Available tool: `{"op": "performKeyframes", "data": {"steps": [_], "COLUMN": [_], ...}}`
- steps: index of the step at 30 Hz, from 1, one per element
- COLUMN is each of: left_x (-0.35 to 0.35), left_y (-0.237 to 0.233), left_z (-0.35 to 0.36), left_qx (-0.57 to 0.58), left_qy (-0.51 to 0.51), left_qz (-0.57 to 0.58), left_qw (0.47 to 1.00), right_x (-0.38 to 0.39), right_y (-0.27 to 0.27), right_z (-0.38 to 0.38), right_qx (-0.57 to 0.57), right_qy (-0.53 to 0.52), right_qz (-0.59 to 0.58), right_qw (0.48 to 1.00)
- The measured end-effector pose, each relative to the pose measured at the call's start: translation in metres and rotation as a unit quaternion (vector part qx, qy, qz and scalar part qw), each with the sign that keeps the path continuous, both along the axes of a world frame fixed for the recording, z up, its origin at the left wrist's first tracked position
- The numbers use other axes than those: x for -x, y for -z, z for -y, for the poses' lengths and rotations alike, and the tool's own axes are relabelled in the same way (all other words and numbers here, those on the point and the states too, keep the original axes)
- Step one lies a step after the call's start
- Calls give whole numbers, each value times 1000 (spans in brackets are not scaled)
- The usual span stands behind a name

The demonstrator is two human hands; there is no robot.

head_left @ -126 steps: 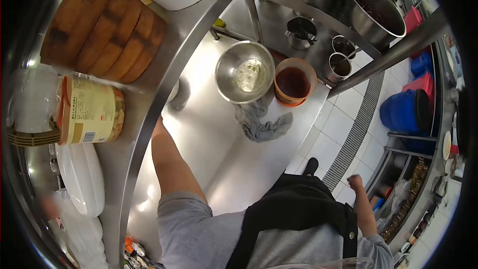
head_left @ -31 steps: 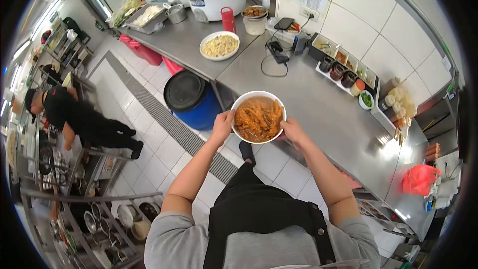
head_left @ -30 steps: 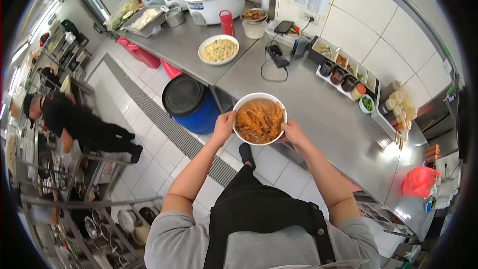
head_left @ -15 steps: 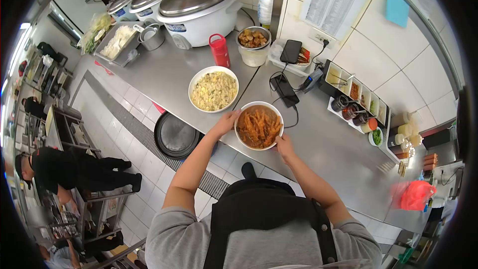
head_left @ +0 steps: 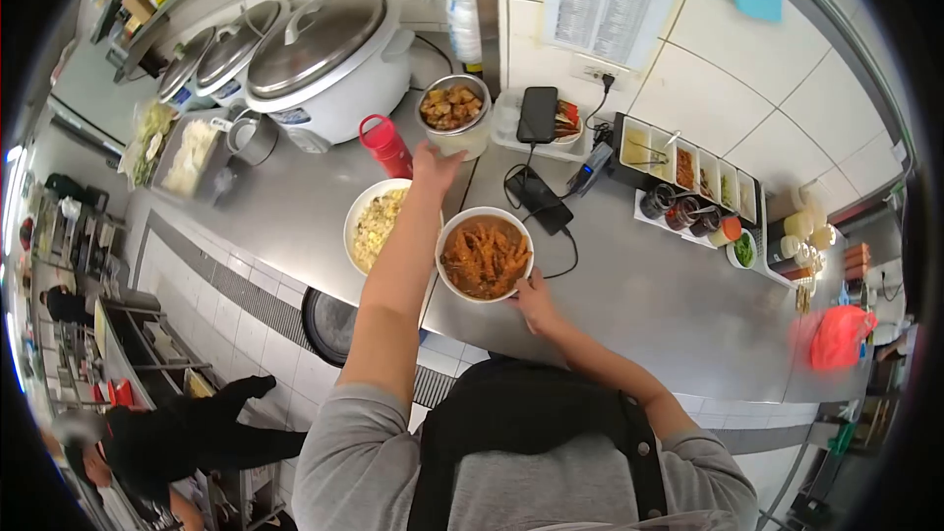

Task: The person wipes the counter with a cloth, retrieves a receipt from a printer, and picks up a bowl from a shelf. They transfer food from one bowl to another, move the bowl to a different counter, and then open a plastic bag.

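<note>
A white bowl of reddish-brown food in sauce [head_left: 485,256] rests on the steel counter. My right hand [head_left: 536,303] is closed on its lower right rim. My left hand [head_left: 436,169] reaches over the counter to the container below the metal bowl of browned chunks [head_left: 452,106]; whether its fingers touch or grip it is hard to tell. Under my left forearm, partly covered, stands a white bowl of fried rice [head_left: 372,226]. Just left of my left hand is a red tumbler [head_left: 385,146].
Large rice cookers [head_left: 320,64] line the back left. A phone [head_left: 537,115], a power bank with cables [head_left: 539,200] and a condiment rack [head_left: 688,172] lie to the right. A person in black [head_left: 187,433] is at the lower left.
My left hand has let go of the bowl of reddish-brown food and moved up and left to the container. My right hand stays at the bowl. The view has shifted.
</note>
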State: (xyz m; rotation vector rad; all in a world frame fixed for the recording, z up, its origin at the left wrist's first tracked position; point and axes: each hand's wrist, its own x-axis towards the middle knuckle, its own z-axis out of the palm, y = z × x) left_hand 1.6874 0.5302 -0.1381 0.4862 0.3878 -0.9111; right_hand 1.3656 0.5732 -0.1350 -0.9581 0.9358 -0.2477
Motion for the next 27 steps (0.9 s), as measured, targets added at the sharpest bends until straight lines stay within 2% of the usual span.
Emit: {"op": "performKeyframes", "data": {"steps": [5, 10, 13, 15, 16, 18, 19, 20, 22, 25, 27], "left_x": [-13, -30, -35, -38, -38, -21, -8, -1, 9, -27, -35], "left_y": [3, 10, 5, 2, -10, -46, -66, -78, -89, -56, -47], "left_z": [21, 43, 39, 26, 20, -13, -29, -39, -55, -63, -65], "left_qx": [-8, -4, -10, -87, -124, -227, -275, -360, -505, -576, -535], "left_qy": [17, 46, 114, 161, 184, 109, 72, -39, -255, -254, -185], "left_qz": [6, 23, 71, 169, 217, 402, 487, 521, 552, 644, 621], "left_qw": [1000, 999, 991, 968, 951, 880, 825, 773, 613, 435, 541], "right_x": [-11, -32, -44, -54, -60, -70, -75, -80, -91, -105, -118], "right_y": [-11, -1, -2, -7, -8, -2, 1, 3, 1, 2, 1], "right_z": [5, 20, 26, 31, 36, 46, 51, 54, 56, 63, 69], "right_qx": [-36, -48, -58, -77, -85, -114, -130, -119, -99, -110, -117], "right_qy": [12, 19, 19, 22, 23, 15, 13, 13, 12, -11, -38], "right_qz": [47, 44, 39, 44, 47, 38, 34, 40, 49, 54, 56], "right_qw": [998, 998, 997, 996, 995, 993, 991, 992, 994, 992, 991]}}
